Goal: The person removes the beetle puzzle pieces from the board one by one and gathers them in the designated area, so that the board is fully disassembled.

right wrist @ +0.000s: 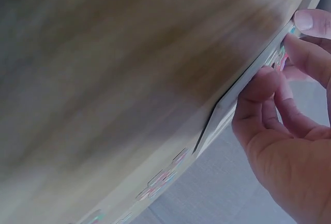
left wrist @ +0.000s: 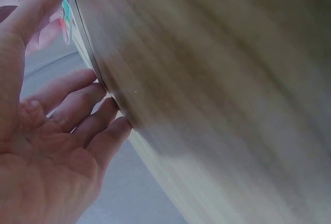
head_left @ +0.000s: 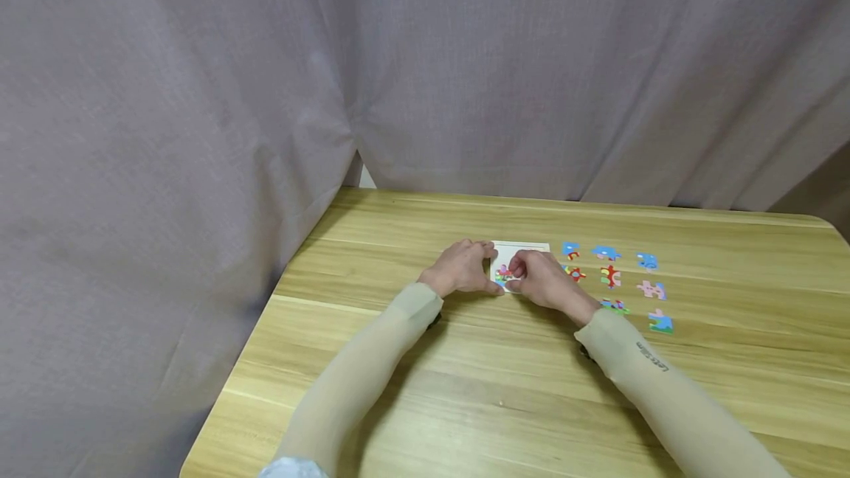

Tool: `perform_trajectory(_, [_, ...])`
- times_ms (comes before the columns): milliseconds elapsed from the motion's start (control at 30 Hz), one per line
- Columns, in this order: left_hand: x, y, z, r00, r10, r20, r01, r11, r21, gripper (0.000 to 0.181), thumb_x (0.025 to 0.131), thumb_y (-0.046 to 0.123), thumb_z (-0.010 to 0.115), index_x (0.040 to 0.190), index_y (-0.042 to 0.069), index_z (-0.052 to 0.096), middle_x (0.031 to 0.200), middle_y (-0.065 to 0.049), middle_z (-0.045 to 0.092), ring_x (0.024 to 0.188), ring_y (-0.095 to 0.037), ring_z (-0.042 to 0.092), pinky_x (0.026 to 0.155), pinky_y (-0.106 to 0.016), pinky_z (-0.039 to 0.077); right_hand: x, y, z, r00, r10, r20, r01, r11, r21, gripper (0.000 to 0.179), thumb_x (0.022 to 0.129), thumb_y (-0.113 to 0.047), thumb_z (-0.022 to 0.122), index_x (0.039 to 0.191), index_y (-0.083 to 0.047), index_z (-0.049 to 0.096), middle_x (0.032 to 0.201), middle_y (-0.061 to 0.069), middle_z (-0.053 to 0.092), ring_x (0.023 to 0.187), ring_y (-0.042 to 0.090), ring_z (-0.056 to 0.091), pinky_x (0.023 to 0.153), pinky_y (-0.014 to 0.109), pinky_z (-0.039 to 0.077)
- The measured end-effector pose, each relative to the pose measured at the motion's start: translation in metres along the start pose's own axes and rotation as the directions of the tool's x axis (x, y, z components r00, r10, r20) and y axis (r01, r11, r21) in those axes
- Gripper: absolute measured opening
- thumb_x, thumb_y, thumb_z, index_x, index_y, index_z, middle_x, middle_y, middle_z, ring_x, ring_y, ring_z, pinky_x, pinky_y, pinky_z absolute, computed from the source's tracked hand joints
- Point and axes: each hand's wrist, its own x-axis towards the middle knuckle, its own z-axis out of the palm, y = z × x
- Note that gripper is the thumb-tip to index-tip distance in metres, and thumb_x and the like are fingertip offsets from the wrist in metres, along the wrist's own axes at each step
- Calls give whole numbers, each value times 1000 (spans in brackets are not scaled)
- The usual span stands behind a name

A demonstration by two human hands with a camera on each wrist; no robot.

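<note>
A white puzzle board (head_left: 521, 248) lies flat on the wooden table. Against its left edge rests my left hand (head_left: 461, 265), the thumb by the near corner and the fingers spread towards the far corner. My right hand (head_left: 546, 279) is over the board's near part. Its thumb and forefinger pinch a colourful jigsaw piece (head_left: 502, 274) at the board's near left corner; the fingertips partly cover it. In the left wrist view, the left fingers (left wrist: 77, 105) lie gently bent along the board's edge. The right wrist view shows the right fingers (right wrist: 258, 87) bent at the board.
To the right of the board several loose jigsaw pieces lie in rows, among them a blue piece (head_left: 647, 262), a red piece (head_left: 611, 276), a pink piece (head_left: 652, 290) and a blue-green piece (head_left: 660, 323). A grey curtain (head_left: 465, 72) hangs behind the table (head_left: 465, 404).
</note>
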Motion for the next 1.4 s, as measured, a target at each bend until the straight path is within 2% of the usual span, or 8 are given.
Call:
perform_trajectory(367, [0, 0, 0, 1000, 9, -18, -9, 1000, -14, 81, 89, 52, 89, 156, 16, 62, 170, -1, 53, 154, -30, 55, 128, -38, 47, 4, -3, 4, 999, -46, -19, 46, 998, 37, 28, 79, 8, 78, 106, 3, 71, 85, 9, 73, 79, 13, 65, 74, 24, 52])
perform_trajectory(533, [0, 0, 0, 1000, 8, -16, -8, 1000, -11, 82, 89, 53, 88, 158, 17, 60, 170, 0, 53, 154, -30, 56, 128, -38, 48, 4, -4, 5, 997, -70, -22, 71, 997, 26, 32, 81, 8, 78, 112, 5, 72, 83, 7, 74, 78, 12, 66, 75, 25, 52])
perform_trajectory(667, [-1, 0, 0, 1000, 7, -9, -7, 1000, -14, 83, 90, 53, 88, 158, 17, 59, 171, 0, 51, 155, -31, 54, 129, -38, 47, 4, -4, 5, 997, -81, -15, 81, 997, 6, 30, 81, 6, 80, 111, 5, 75, 81, 5, 72, 77, 11, 63, 73, 25, 51])
perform_trajectory(1000, [-1, 0, 0, 1000, -1, -11, 0, 1000, -17, 83, 90, 54, 88, 158, 17, 60, 172, 0, 51, 154, -29, 55, 129, -37, 47, 3, -4, 1, 999, -38, 9, 38, 999, 26, 24, 83, 1, 83, 105, 3, 74, 85, 7, 73, 79, 12, 63, 73, 24, 49])
perform_trajectory(1400, [-1, -1, -2, 1000, 5, 3, -5, 999, -49, 79, 89, 51, 90, 154, 16, 64, 171, -1, 51, 157, -30, 51, 132, -37, 42, -10, 5, -6, 1000, 2, -21, -1, 999, 48, 27, 84, -2, 84, 108, 4, 75, 87, 7, 74, 79, 12, 64, 74, 26, 52])
